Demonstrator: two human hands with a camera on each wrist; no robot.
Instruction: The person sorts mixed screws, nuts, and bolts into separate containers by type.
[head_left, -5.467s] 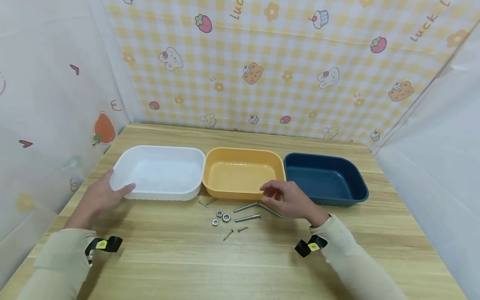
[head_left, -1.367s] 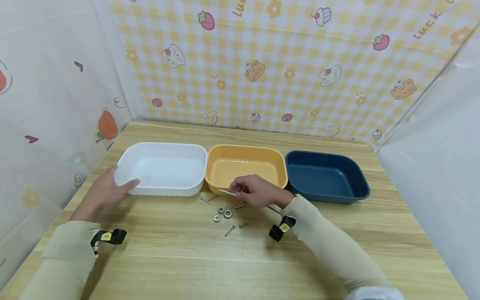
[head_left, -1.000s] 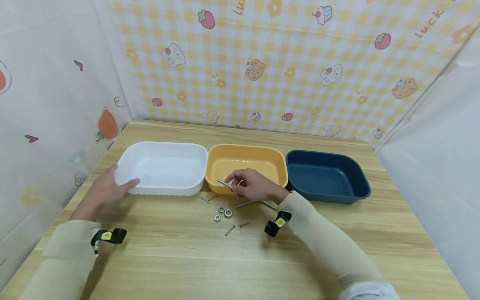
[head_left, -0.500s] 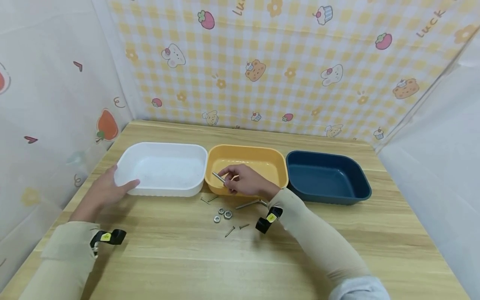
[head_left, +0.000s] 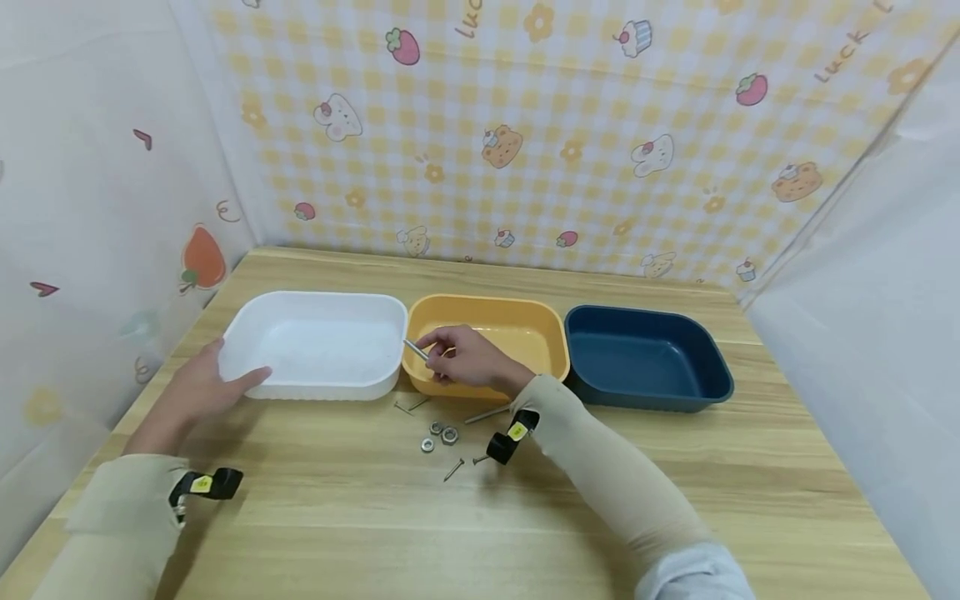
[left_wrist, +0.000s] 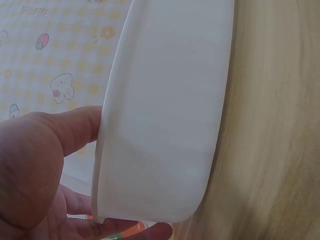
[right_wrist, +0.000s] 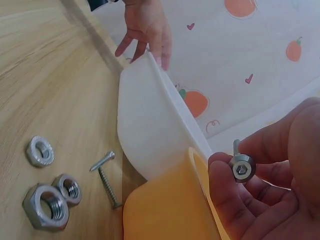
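My left hand point(head_left: 201, 390) grips the left front corner of a white plastic bin point(head_left: 318, 343), thumb at the rim and fingers round the end wall, as the left wrist view shows. My right hand point(head_left: 471, 358) pinches a silver bolt point(head_left: 417, 350) between thumb and fingers, above the left part of a yellow bin point(head_left: 517, 343). In the right wrist view the bolt's round socket head point(right_wrist: 242, 168) faces the camera. The bolt's far end overlaps the rim shared by the white and yellow bins.
A dark blue bin point(head_left: 645, 358) stands right of the yellow one. In front of the bins lie several nuts point(head_left: 449, 435), another bolt point(head_left: 486, 414) partly behind the right wrist, and several small screws point(head_left: 453, 469). A checked cloth point(head_left: 465, 192) hangs behind the table.
My right hand, empty at first beside the bolts, has picked one up and carried it left over the yellow bin towards the white bin. The left hand stays at its corner.
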